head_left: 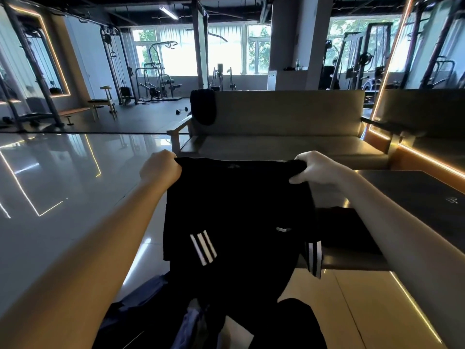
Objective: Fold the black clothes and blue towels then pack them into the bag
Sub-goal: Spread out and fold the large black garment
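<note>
I hold a black garment [236, 217] with white triple stripes up in front of me by its top edge. My left hand [159, 166] grips the top left corner. My right hand [315, 168] grips the top right corner. The garment hangs down freely between my arms. Below it, near the bottom of the view, lies bluish cloth [191, 321] beside more black fabric [299, 321]. Another black garment [203, 105] is draped over the left end of the sofa back. A further dark piece [344, 230] lies on the low table to the right.
A grey sofa [289, 122] stands straight ahead. A dark low table [415, 197] sits at the right, under my right arm. Glossy floor [63, 177] spreads to the left. Gym machines [156, 76] and a wooden chair [104, 102] stand far back.
</note>
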The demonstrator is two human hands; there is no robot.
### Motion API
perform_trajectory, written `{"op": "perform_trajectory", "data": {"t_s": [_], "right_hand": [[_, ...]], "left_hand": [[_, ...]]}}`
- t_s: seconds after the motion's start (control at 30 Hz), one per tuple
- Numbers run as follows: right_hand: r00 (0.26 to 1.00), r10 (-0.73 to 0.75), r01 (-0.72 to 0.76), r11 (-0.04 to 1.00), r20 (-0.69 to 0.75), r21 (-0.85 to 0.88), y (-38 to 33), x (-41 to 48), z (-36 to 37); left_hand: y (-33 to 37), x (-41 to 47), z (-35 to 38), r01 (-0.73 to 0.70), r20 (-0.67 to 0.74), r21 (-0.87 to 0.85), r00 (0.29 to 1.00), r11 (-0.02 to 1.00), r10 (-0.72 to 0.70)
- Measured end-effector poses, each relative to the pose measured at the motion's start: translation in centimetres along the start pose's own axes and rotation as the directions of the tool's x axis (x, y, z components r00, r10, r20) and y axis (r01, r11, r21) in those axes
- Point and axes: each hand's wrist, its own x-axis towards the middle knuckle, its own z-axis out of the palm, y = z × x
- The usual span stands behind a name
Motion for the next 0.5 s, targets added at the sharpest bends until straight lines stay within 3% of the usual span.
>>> {"op": "perform_trajectory", "data": {"t_s": [0.07,0.17,0.23,0.3,0.37,0.4,0.47,0.5], "right_hand": [[0.982,0.009,-0.043,0.984,-0.191,-0.174,0.2,-0.5,0.4],[0.883,0.063,-0.24,0.912,-0.465,-0.332,-0.5,-1.7,1.3],[0.85,0.081,-0.349,0.826,-0.52,-0.443,-0.8,-2.3,1.5],[0.855,0.124,-0.41,0.758,-0.504,-0.507,-0.9,-2.6,1.2],[0.853,0.272,-0.463,0.787,-0.445,-0.407,-1.0,-2.7,0.6],[0.842,0.365,-0.488,0.829,-0.397,-0.273,-0.9,-2.5,0.2],[0.821,0.505,-0.483,0.863,-0.267,0.149,-0.7,-2.1,-0.2],[0.812,0.512,-0.427,0.849,-0.281,0.311,-0.3,-1.9,-0.2]], "left_hand": [[0.7,-0.4,0.1,0.021,-0.046,0.079,0.999,0.997,-0.017],[2.0,-1.1,-0.2,0.045,-0.061,0.215,0.998,0.975,-0.033],[2.9,-1.2,-0.6,0.15,0.069,0.103,0.985,0.983,-0.157],[3.8,-1.3,-1.2,0.393,0.307,-0.185,0.894,0.901,-0.327],[4.4,-1.7,-2.0,0.6,0.545,-0.351,0.755,0.719,-0.364],[4.5,-1.8,-2.1,0.641,0.603,-0.403,0.723,0.653,-0.338],[4.4,-1.6,-2.2,0.685,0.648,-0.498,0.701,0.533,-0.296],[4.7,-1.5,-2.0,0.692,0.647,-0.544,0.706,0.475,-0.287]]}}
